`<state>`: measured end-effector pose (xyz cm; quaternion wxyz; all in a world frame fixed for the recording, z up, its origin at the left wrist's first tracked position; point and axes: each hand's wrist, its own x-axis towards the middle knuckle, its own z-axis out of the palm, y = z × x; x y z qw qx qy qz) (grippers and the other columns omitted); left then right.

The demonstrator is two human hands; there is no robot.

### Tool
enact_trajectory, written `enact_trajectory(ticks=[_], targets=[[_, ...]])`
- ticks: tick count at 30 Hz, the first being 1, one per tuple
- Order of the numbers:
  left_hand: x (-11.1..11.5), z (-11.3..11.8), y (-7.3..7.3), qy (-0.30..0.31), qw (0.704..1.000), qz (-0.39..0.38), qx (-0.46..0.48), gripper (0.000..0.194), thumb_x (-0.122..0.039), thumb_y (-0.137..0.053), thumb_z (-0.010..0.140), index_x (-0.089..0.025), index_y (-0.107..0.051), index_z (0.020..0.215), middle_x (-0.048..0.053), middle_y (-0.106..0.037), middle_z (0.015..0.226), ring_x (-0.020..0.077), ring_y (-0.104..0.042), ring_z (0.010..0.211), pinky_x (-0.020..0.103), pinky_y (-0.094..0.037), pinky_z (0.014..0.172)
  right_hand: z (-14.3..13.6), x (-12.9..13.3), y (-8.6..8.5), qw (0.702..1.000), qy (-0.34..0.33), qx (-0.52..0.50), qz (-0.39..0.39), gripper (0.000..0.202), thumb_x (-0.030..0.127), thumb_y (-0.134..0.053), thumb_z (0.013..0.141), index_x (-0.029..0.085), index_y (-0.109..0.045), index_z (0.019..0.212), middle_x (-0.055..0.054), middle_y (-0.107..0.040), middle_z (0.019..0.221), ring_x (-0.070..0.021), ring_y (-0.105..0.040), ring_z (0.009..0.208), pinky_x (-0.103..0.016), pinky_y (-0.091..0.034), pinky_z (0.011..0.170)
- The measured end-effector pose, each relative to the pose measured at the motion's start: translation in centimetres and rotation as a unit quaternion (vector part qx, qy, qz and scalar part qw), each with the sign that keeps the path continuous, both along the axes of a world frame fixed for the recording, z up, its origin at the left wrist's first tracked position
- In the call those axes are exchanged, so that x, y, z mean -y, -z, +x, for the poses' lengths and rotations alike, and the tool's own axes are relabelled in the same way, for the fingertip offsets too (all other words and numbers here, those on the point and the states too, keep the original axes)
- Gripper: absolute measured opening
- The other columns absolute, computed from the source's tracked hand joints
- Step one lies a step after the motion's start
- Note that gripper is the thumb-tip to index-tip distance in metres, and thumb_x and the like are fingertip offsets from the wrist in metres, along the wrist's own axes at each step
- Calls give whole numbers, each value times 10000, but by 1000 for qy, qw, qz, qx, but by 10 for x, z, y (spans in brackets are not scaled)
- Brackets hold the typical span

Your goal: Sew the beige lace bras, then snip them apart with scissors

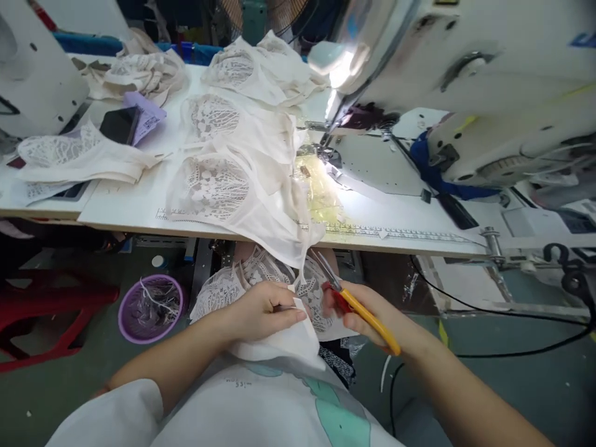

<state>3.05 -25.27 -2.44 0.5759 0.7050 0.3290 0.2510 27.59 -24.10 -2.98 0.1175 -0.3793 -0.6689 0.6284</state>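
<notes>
My left hand pinches the edge of a white lace bra lying across my lap, its white band between thumb and fingers. In my right hand is a pair of scissors with yellow-orange and red handles. Their blades point up and away from me, beside a strap that hangs over the table edge. That strap belongs to another white lace bra lying on the table just ahead. Part of the red handle is hidden by my fingers.
A lit sewing machine stands at the right of the white table. More bras lie towards the back, and a dark phone is at the left. Below are a purple basket of scraps and a red stool.
</notes>
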Motion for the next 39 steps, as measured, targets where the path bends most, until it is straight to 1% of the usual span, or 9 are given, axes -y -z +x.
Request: enact_trajectory(ticks=[3, 8, 12, 17, 23, 28, 31, 34, 39], targets=[[-2, 10, -3, -30, 991, 130, 2, 194, -181, -478, 846, -170, -670, 875, 21, -584, 664, 128, -523, 646, 220, -416, 594, -13, 23, 18, 990, 114, -87, -15, 369, 555, -542, 793, 189, -532, 846, -25, -497, 766, -160, -459, 684, -262, -392, 586], [-2, 20, 0, 15, 966, 251, 65, 332, -40, -479, 817, -197, -620, 1073, 68, -610, 844, 136, -593, 760, 223, -498, 661, -33, 46, 39, 953, 233, -174, -86, 412, 608, -513, 760, 199, -486, 714, 7, -414, 656, -133, -408, 592, -261, -362, 537], [-1, 25, 0, 28, 959, 278, 40, 250, -42, -528, 807, -181, -584, 1007, 69, -599, 835, 145, -587, 782, 245, -510, 684, -27, 46, 34, 951, 227, -175, -118, 430, 611, -556, 672, 196, -445, 669, 22, -401, 628, -120, -393, 575, -256, -346, 533], [1, 31, -2, 51, 948, 315, 21, 195, -43, -483, 802, -177, -544, 930, 62, -577, 820, 134, -574, 742, 229, -501, 640, -15, 37, 20, 974, 153, -82, -144, 216, 302, -624, 583, 192, -457, 663, 57, -428, 580, -95, -382, 521, -209, -288, 456], [8, 30, 4, 71, 944, 320, -28, 233, -31, -459, 784, -155, -583, 938, 113, -628, 906, 173, -618, 832, 277, -527, 705, -21, 28, 21, 958, 261, 113, -50, 264, 69, -556, 544, 213, -372, 669, 47, -428, 632, -114, -383, 578, -221, -264, 503], [10, 32, 8, 27, 955, 292, -32, 190, -56, -510, 794, -160, -598, 926, 103, -660, 905, 166, -640, 868, 261, -531, 740, -21, 27, 20, 945, 294, 143, -10, 238, 81, -551, 590, 210, -384, 702, 6, -483, 728, -142, -433, 668, -243, -316, 574], [9, 32, 9, -52, 968, 238, -64, 91, -113, -547, 803, -175, -599, 845, 61, -653, 803, 153, -635, 785, 242, -521, 671, -15, 31, 19, 959, 274, 51, -52, 178, 245, -599, 657, 200, -449, 740, -1, -517, 732, -141, -466, 647, -250, -368, 572], [11, 30, 14, -150, 967, 180, -95, 54, -159, -563, 802, -183, -576, 849, 28, -630, 750, 122, -600, 662, 214, -491, 584, -8, 40, 22, 948, 271, -123, -110, 353, 448, -680, 643, 197, -493, 807, -21, -540, 778, -147, -481, 661, -266, -394, 579], [17, 29, 23, -214, 974, 62, -48, 427, -216, -585, 799, -199, -439, 1200, -18, -556, 719, 91, -513, 585, 188, -431, 509, -5, 54, 37, 946, 274, -146, -93, 349, 422, -710, 677, 209, -497, 854, -22, -544, 798, -143, -461, 658, -281, -404, 591]])
